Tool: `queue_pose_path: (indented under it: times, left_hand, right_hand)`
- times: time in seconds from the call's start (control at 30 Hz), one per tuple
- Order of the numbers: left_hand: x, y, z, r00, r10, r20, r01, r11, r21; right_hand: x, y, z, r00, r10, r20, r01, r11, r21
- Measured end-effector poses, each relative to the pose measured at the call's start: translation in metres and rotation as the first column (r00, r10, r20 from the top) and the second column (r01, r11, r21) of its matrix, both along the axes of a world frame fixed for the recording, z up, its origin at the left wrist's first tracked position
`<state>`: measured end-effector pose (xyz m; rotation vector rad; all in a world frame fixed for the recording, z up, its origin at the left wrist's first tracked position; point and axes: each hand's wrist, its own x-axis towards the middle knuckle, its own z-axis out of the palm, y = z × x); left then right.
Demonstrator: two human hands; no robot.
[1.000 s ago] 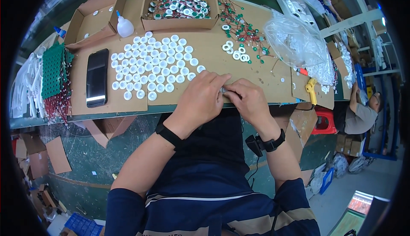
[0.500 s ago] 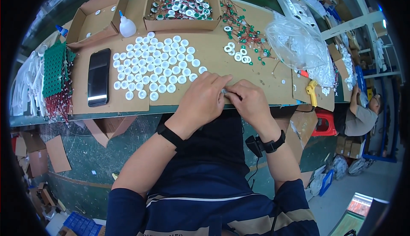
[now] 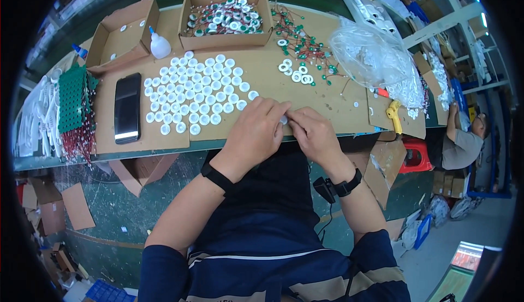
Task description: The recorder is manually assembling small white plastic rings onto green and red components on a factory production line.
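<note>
My left hand (image 3: 255,131) and my right hand (image 3: 314,136) meet above the front edge of the bench, fingers bent inward and fingertips almost touching. Pinched between them is a small white round piece (image 3: 283,120), mostly covered by the fingers. Just left of my left hand, many white round caps (image 3: 199,95) lie spread in loose rows on cardboard. Beyond my right hand are several white rings (image 3: 296,76) and a loose pile of green discs with red wires (image 3: 305,42).
At the back stand a cardboard box (image 3: 224,41) of wired discs, another box (image 3: 103,42) and a white squeeze bottle (image 3: 160,46). A black phone (image 3: 127,108) and green sheets (image 3: 72,97) lie left. Right are a plastic bag (image 3: 363,45), a yellow tool (image 3: 393,116) and a seated person (image 3: 461,146).
The view has shifted slightly. My hands stay together with small finger movements, and a little more of the white round piece shows between the fingertips.
</note>
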<state>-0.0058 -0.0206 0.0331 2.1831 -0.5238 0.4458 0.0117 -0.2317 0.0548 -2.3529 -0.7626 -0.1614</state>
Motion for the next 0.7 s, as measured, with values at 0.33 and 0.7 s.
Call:
queue_pose_path:
  times: [0.33,0.7]
  left_hand:
    - [0.013,0.027,0.007,0.985,-0.013,0.170,-0.030,0.968,0.248]
    - [0.030,0.034,0.023,0.983,0.146,0.111,-0.174,0.934,0.313]
  right_hand:
    - [0.020,-0.080,-0.011,0.935,-0.268,0.232,0.285,0.957,-0.045]
    - [0.041,-0.124,-0.024,0.841,-0.449,0.303,0.502,0.856,-0.125]
